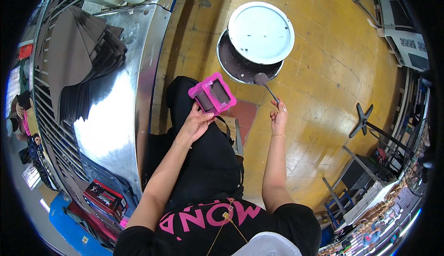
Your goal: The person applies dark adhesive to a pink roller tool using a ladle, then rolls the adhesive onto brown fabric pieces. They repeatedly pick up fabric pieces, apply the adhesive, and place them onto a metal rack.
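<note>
Left hand (pixel 196 122) holds the pink mould (pixel 212 93) from below, grip closed on its underside, both cavities dark with filling. Right hand (pixel 279 115) pinches the spoon (pixel 265 84), its loaded bowl at the bucket (pixel 240 66) rim, lid (pixel 261 32) shifted aside. Judged step: scooping paste; next calls for carrying the spoon level to the mould.

open tiled floor (pixel 323 71) right of bucket (pixel 240 64), metal table (pixel 120 103) blocks left, stand (pixel 363 119) far right

Black short-sleeved shirt with pink lettering, black trousers, thin bracelets on both wrists
</note>
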`<act>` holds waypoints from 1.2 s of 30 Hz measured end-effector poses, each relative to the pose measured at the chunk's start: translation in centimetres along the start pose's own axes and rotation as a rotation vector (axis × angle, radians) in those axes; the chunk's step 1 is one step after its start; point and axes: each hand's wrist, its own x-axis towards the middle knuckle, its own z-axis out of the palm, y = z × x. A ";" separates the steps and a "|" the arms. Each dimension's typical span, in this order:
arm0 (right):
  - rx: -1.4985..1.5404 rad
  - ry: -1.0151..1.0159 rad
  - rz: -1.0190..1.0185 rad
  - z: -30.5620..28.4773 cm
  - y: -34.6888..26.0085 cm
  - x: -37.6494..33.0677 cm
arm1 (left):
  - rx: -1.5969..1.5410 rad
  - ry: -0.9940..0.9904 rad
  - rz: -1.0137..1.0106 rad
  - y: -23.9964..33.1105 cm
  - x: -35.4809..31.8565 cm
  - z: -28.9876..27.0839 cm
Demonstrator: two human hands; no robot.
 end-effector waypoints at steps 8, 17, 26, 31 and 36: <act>-0.015 0.024 -0.001 -2.1 0.0 -0.9 | 0.003 -0.007 0.021 -0.2 0.3 0.1; -0.019 0.035 0.008 -3.3 0.2 -1.6 | 0.041 -0.044 -0.004 -0.3 1.2 0.1; -0.016 -0.040 -0.085 -1.2 -6.5 -4.8 | 0.085 -0.074 0.012 -0.6 4.2 0.6; -0.046 -0.115 -0.232 1.7 -12.6 -9.8 | 0.053 -0.077 0.007 -1.0 7.1 1.4; -0.017 -0.237 -0.454 4.4 -16.6 -14.6 | 0.024 -0.138 0.064 -0.6 8.3 5.3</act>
